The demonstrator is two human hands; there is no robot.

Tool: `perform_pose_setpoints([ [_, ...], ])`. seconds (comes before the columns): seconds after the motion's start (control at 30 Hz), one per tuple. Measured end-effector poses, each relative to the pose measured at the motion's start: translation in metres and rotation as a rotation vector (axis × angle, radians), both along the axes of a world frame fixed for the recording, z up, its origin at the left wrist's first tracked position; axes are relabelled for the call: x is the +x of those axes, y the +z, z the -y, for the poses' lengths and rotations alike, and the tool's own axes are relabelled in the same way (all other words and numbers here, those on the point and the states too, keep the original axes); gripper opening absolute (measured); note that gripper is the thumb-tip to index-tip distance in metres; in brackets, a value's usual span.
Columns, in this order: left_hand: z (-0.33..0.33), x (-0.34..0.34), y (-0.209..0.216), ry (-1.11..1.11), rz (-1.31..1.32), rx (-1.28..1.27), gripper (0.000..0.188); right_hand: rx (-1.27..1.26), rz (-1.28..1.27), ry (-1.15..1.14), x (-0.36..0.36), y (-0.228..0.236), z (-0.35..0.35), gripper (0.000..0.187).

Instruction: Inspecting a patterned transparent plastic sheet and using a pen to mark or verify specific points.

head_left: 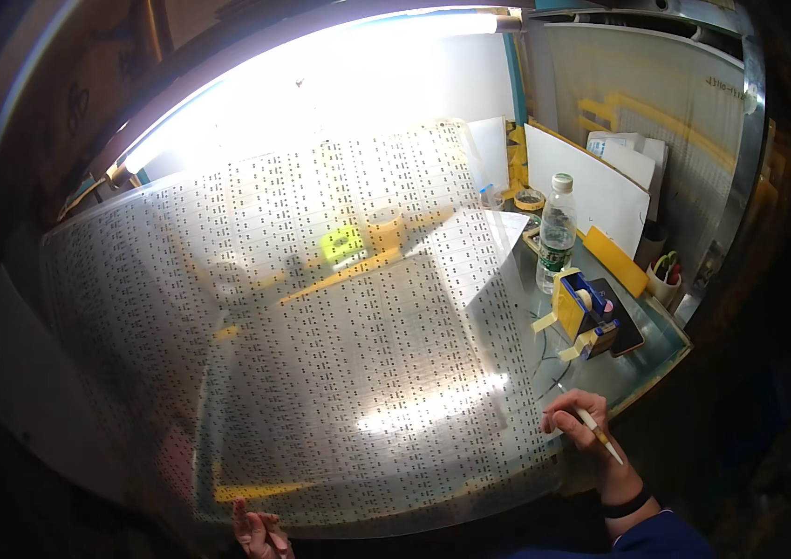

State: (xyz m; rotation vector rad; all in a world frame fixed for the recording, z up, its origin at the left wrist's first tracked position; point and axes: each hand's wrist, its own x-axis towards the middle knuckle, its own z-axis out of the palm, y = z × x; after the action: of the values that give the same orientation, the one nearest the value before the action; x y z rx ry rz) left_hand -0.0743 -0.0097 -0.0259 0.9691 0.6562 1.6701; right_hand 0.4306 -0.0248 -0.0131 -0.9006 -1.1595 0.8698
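Observation:
A large see-through film sheet (349, 317) covered with rows of small dark marks spreads over the work surface, its near edge bowed. Beside that sheet's right edge, my right hand (582, 424) is closed around a slim white pen-like tool (612, 449) with a tan band. The tool's pointed end faces down toward my wrist; I cannot make out its exact kind. At the near left edge of the film, my left hand (260, 533) shows only partly, fingers apart and slightly bent. Whether its fingertips touch the film is unclear.
Right of the film stand a plastic bottle (557, 233), a blue-and-yellow tape dispenser (586, 303) and a cup of tools (664, 279). A tape roll (530, 199) lies behind the bottle. White boards (591, 186) lean at the back right; a bright tube lamp (414, 26) spans the top.

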Motion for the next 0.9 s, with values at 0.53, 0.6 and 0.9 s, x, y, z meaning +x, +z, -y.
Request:
perform_pose_setpoints([
  [0.53,0.002,-0.003,0.006,-0.095,0.001,0.065,0.039,0.034,0.040,0.013,0.000,0.001,-0.002,0.013],
  [0.6,0.003,-0.001,0.008,-0.075,0.001,0.048,0.039,0.036,0.043,0.019,0.001,-0.001,-0.003,0.012],
  [0.9,0.001,-0.001,0.007,-0.077,0.020,0.044,0.039,0.047,0.039,0.019,0.001,-0.002,-0.003,0.011],
])
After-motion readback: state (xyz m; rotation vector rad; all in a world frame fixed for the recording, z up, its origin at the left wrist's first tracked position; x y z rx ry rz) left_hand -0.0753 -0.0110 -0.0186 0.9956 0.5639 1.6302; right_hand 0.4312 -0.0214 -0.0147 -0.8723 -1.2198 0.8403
